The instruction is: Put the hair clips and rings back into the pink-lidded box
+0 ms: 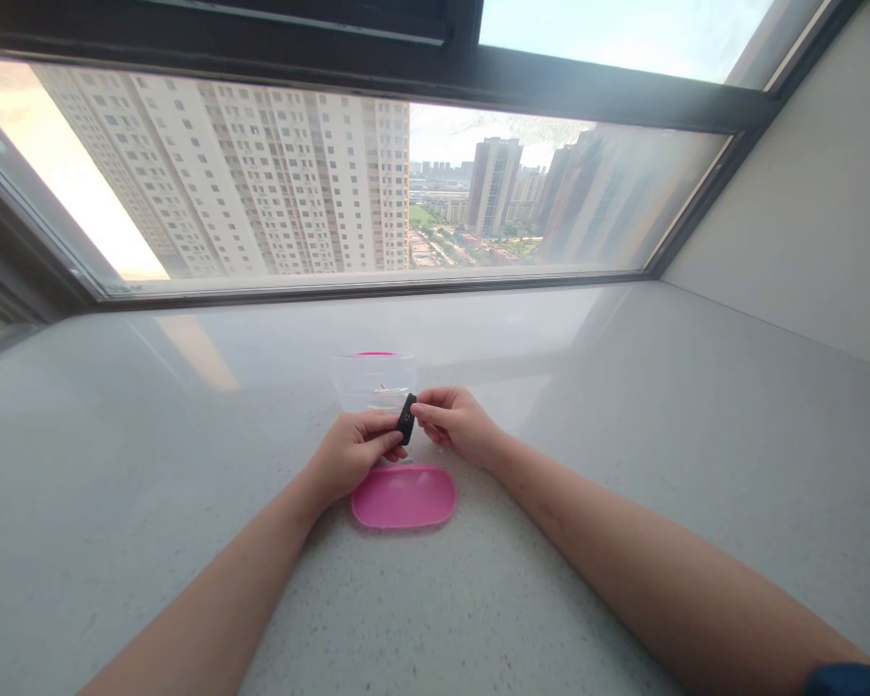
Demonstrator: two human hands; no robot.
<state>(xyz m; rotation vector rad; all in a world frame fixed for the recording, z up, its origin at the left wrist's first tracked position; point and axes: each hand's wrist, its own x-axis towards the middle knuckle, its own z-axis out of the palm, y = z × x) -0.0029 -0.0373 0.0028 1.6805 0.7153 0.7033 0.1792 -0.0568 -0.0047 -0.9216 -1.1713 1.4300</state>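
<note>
Both hands meet at a small flat black piece [406, 421], too small to name, which stands tilted between them. My left hand [357, 447] pinches its lower left side between thumb and fingers. At its upper right end, my right hand [455, 425] grips it with closed fingertips. Just below the hands lies a shallow pink oval lid or tray [404, 499]. Behind them stands a clear plastic box [355, 377] with a strip of pink at its far edge. Some small, thin light-coloured pieces [390, 390] show in the box, their kind unclear.
A pale speckled countertop or sill [594, 406] carries everything. Along its far side runs a dark window frame [377, 290], with tall buildings outside. A white wall [804, 213] bounds the right side.
</note>
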